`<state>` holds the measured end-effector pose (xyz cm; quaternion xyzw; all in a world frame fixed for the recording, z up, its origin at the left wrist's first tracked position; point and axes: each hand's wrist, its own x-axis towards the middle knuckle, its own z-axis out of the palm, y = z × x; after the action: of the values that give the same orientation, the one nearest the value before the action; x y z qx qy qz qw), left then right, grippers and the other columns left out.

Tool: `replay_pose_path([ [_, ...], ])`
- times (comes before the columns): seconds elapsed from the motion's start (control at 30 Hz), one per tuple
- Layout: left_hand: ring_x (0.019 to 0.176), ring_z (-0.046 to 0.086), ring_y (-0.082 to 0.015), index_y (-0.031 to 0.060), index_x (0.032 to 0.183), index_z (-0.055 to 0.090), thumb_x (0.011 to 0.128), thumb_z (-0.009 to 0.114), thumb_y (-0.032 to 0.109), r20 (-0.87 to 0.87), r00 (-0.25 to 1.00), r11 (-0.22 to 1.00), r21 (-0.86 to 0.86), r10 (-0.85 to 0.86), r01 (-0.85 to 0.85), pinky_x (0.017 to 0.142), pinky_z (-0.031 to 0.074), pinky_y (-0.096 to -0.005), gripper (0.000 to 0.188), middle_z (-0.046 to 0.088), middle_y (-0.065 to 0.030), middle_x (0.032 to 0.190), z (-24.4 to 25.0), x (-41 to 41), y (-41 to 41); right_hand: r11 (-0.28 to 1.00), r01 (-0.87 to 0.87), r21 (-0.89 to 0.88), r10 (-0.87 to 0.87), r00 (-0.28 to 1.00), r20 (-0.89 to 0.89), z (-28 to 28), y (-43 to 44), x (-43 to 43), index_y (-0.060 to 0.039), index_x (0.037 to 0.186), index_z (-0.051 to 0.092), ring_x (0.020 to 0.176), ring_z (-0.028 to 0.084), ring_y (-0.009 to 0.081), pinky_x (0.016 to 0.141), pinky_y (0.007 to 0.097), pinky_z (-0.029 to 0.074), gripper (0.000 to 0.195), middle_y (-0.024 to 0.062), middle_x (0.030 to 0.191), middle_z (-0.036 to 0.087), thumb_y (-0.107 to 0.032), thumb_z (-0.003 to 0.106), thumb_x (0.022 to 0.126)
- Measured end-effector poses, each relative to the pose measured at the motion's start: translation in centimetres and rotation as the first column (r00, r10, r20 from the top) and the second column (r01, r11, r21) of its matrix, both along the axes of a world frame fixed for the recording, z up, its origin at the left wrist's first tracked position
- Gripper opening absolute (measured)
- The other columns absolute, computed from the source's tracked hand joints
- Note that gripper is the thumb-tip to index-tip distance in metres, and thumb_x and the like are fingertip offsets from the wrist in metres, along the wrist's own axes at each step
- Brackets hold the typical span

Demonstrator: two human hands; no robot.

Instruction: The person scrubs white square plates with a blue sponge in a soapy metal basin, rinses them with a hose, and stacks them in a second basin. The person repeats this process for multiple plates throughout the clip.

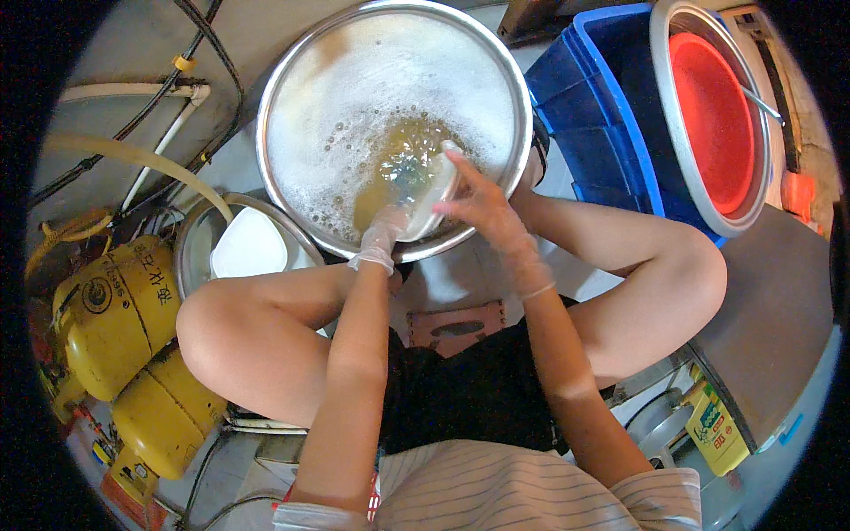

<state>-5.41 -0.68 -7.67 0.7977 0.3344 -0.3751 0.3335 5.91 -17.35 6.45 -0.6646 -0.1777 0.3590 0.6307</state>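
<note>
A wide round metal basin (264, 126) full of foamy, yellowish water stands before me. Both hands are at its near rim in clear disposable gloves. My right hand (481, 202) grips the side of a pale bowl or dish (431, 206), which is tilted over the water. At the bowl's near left edge is my left hand (388, 229), its fingers partly hidden by the bowl and foam; it seems to hold that edge.
Left of me, a hose (143, 154) runs into a smaller metal basin (189, 232) with a white container (251, 244). Yellow gas cylinders (116, 312) lie beyond my left knee. At right are a blue bin (597, 119), a red basin (714, 123) and a yellow bottle (716, 431).
</note>
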Motion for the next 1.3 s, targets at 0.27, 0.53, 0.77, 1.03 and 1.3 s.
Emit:
replay_pose_path([
  [0.27, 0.072, 0.054, -0.0266, -0.0036, 0.090, 0.059, 0.071, 0.056, 0.037, 0.189, 0.713, 0.715, -0.407, 0.675, -0.568, 0.069, 0.042, -0.0337, 0.045, 0.059, -0.0172, 0.084, 4.7, 0.0, -0.7, 0.854, 0.173, -0.490, 0.304, 0.597, 0.742, 0.1, 1.1, -0.1, -0.0089, 0.104, 0.052, 0.083, 0.054, 0.0317, 0.068, 0.0419, 0.043, 0.039, 0.0125, 0.085, 0.055, -0.008, 0.060, 0.065],
  [0.53, 0.061, 0.047, -0.0114, -0.0012, 0.077, 0.059, 0.072, 0.055, 0.020, 0.382, 0.108, 0.377, -0.755, 0.918, -0.536, 0.057, 0.038, -0.0258, 0.022, 0.054, -0.0018, 0.071, 15.3, 2.3, -0.8, 0.769, 0.310, -0.560, 0.367, 0.503, 0.782, 0.8, 0.2, 0.6, -0.0080, 0.073, 0.062, 0.081, 0.050, 0.0283, 0.069, 0.0390, 0.041, 0.019, 0.0105, 0.081, 0.051, -0.018, 0.066, 0.057],
  [0.77, 0.069, 0.050, -0.0147, -0.0006, 0.082, 0.061, 0.074, 0.059, 0.014, 0.694, 0.222, 0.711, -0.569, 0.685, -0.414, 0.063, 0.039, -0.0287, 0.017, 0.056, -0.0042, 0.073, 20.5, 2.6, -3.3, 0.869, 0.111, -0.482, 0.354, 0.542, 0.762, 0.3, 0.3, 0.3, -0.0040, 0.069, 0.061, 0.074, 0.055, 0.0303, 0.066, 0.0389, 0.044, 0.021, 0.0130, 0.073, 0.055, -0.020, 0.068, 0.058],
  [1.03, 0.076, 0.053, -0.0345, -0.0014, 0.070, 0.057, 0.074, 0.063, 0.024, 0.951, 0.299, 0.935, 0.176, -0.080, -0.309, 0.065, 0.040, -0.0437, 0.027, 0.056, -0.0163, 0.073, 17.8, 4.9, -4.5, 0.971, -0.032, -0.235, 0.074, 0.982, 0.173, 1.1, 3.0, -3.3, 0.0036, 0.075, 0.059, 0.075, 0.060, 0.0369, 0.067, 0.0407, 0.046, 0.017, 0.0240, 0.074, 0.060, -0.012, 0.059, 0.070],
  [1.3, 0.050, 0.050, -0.0187, 0.0014, 0.063, 0.057, 0.080, 0.051, 0.035, 0.603, 0.419, 0.734, -0.553, 0.679, -0.393, 0.050, 0.036, -0.0325, 0.038, 0.055, -0.0083, 0.058, 16.3, 8.4, 0.5, 0.927, -0.061, -0.370, 0.156, 0.960, 0.232, 3.5, 2.7, -2.6, 0.0066, 0.071, 0.058, 0.056, 0.060, 0.0230, 0.053, 0.0341, 0.045, 0.023, 0.0203, 0.062, 0.059, -0.014, 0.063, 0.062],
])
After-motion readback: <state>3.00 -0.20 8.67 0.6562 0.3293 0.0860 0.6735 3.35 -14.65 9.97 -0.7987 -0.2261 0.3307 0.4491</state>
